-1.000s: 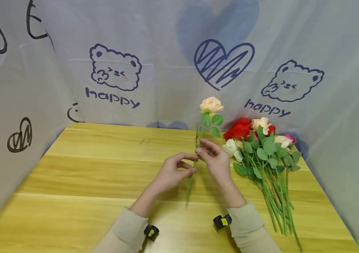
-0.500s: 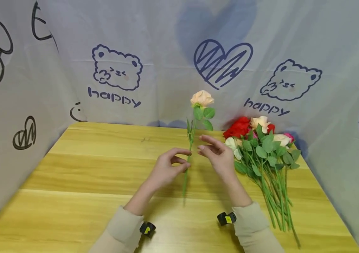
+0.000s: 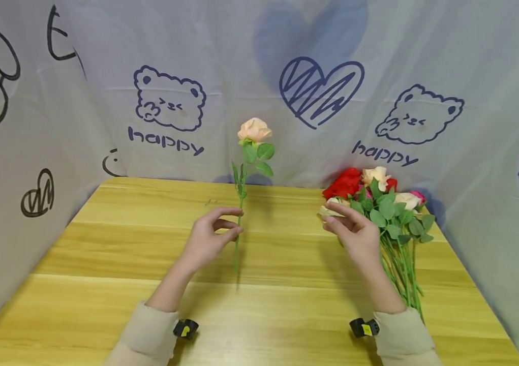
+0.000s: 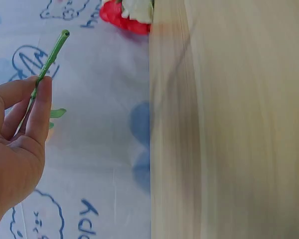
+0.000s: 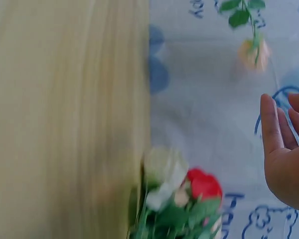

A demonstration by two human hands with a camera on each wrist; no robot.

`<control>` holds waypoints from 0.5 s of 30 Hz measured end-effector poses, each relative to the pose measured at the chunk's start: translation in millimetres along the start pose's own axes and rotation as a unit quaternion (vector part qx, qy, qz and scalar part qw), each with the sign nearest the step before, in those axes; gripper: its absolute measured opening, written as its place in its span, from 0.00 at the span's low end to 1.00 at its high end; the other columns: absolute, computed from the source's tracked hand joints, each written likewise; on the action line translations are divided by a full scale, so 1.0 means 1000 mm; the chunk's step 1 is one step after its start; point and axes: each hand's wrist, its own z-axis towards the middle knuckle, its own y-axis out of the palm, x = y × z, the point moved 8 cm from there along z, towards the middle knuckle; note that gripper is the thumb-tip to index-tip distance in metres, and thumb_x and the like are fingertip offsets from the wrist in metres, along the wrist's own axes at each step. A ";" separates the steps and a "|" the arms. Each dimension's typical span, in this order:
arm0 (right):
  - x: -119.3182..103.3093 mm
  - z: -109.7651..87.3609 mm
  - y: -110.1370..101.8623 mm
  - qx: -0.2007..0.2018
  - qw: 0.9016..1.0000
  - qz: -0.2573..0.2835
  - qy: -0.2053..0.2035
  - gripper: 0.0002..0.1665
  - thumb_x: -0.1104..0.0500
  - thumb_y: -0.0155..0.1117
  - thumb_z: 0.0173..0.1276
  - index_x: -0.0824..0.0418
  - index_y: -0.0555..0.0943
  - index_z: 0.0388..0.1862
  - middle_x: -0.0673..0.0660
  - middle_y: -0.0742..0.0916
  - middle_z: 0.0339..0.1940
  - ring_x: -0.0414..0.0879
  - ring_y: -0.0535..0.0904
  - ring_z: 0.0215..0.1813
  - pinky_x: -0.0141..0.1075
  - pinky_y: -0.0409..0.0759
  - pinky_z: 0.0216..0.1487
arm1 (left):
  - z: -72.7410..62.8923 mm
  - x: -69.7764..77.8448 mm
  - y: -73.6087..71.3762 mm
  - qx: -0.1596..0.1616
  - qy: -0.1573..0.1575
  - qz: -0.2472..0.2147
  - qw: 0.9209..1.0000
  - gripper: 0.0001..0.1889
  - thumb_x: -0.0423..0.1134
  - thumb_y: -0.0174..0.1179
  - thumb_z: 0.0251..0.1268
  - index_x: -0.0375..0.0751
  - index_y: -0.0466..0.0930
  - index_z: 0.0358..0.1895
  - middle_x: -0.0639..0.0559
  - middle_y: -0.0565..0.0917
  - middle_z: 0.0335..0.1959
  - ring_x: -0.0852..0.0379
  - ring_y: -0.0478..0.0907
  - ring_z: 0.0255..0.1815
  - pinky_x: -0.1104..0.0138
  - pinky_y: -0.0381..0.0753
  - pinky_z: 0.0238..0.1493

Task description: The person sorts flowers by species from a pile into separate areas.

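Peach rose (image 3: 254, 132), nearly upright, flower-end up, pinched by left hand (image 3: 208, 237); right hand (image 3: 358, 237) loosely curved, holding nothing

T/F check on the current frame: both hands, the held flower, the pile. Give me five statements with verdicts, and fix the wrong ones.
1. The left grip holds a peach rose by its stem. True.
2. The right grip pinches a second flower. False: the right grip holds nothing.
3. The flower pile lies toward the right side of the table. True.
4. The peach rose lies flat on the table. False: it is held roughly upright in the left grip.
5. Every bloom in the flower pile is white. False: there are red, peach and pink ones too.
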 end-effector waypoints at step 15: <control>0.035 -0.029 -0.102 -0.008 0.970 -0.225 0.089 0.28 0.54 0.70 0.75 0.66 0.79 0.68 0.41 0.86 0.52 0.36 0.86 0.44 0.32 0.88 0.44 | -0.031 -0.035 -0.108 0.057 -0.063 0.072 0.994 0.22 0.31 0.64 0.74 0.35 0.77 0.68 0.38 0.79 0.66 0.61 0.87 0.49 0.64 0.88 0.49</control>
